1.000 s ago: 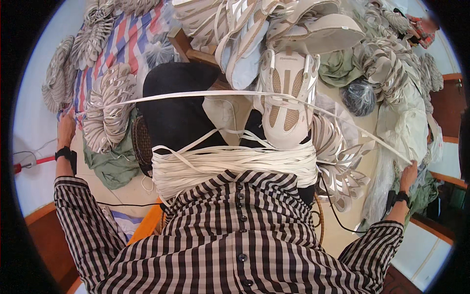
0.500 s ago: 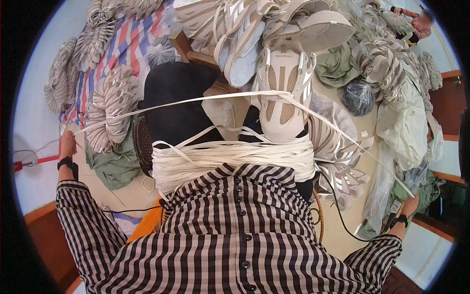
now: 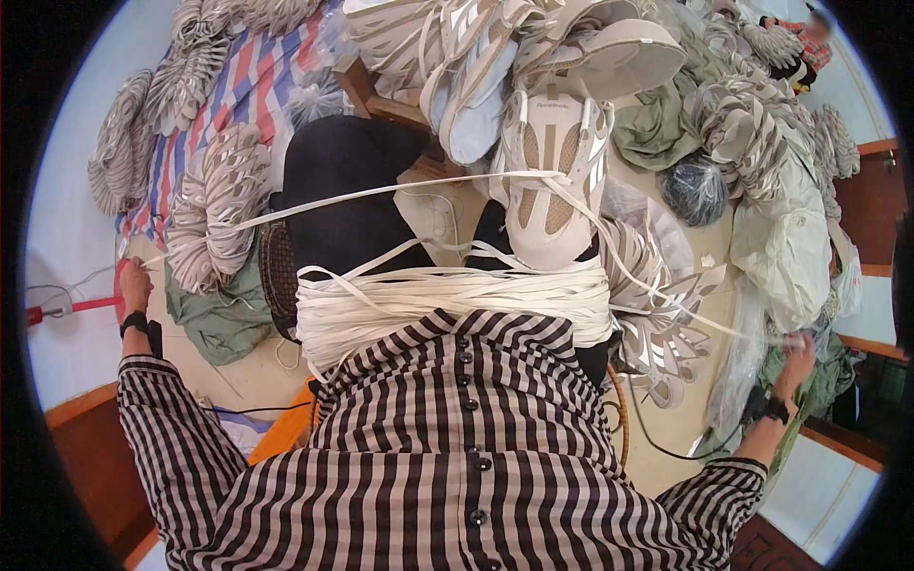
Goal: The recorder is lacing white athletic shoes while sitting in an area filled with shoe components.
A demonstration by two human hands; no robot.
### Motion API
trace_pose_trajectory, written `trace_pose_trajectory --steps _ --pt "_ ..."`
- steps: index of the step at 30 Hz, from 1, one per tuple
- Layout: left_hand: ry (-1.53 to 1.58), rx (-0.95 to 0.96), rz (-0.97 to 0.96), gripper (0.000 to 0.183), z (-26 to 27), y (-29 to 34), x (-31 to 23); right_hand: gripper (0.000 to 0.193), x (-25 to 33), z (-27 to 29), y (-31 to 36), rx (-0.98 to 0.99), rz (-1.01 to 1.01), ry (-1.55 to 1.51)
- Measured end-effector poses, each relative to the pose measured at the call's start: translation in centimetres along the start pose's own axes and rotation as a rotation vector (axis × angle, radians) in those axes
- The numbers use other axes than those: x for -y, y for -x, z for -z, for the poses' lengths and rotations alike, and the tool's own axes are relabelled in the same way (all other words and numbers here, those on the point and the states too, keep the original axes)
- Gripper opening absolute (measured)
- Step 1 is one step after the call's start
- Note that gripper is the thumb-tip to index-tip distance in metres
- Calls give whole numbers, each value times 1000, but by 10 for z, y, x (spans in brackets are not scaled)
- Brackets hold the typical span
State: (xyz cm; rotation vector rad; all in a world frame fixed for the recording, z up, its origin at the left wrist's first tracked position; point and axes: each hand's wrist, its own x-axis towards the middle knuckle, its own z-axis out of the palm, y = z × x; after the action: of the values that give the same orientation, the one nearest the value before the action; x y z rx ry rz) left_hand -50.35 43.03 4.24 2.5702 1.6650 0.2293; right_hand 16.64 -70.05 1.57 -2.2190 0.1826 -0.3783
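A long cream shoelace stretches across the view, passing through the top of a beige-and-white shoe upper that lies toe toward me over my lap. At the far left my left hand is closed on one end of the lace, and that side runs nearly straight. The other side sags in a curve out to my right hand at the far right. Its fingertips are blurred but closed at the lace end. A thick bundle of cream laces lies across my lap, with a few loose strands.
More shoe uppers are piled just beyond my knees, by a wooden frame. Bundled uppers lie at left near a striped sheet. Plastic bags and uppers fill the right side. Another person is far back right.
My right hand has moved up and slightly inward, and the lace on that side has gone from taut to slack. My left hand has shifted slightly inward.
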Motion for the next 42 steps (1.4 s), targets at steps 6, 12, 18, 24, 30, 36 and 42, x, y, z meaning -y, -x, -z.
trace_pose_trajectory --steps 6,12,18,24,30,36,42 --pt "-205 36 75 18 -51 21 -4 20 255 -183 124 591 358 -234" --pt "-315 -63 74 14 -13 48 31 10 317 -278 191 842 363 -460" --pt "-125 1 171 15 -33 65 -10 7 335 -302 209 683 716 -205" --pt "485 19 -205 19 -43 74 -195 6 329 -304 209 614 767 -143" --pt "674 96 -712 11 6 167 -421 6 326 -305 209 615 799 -150" --pt "990 142 -1075 10 -23 215 -552 12 330 -308 209 526 957 -35" --pt "1060 377 -717 10 -60 234 -610 24 346 -302 213 545 1158 302"
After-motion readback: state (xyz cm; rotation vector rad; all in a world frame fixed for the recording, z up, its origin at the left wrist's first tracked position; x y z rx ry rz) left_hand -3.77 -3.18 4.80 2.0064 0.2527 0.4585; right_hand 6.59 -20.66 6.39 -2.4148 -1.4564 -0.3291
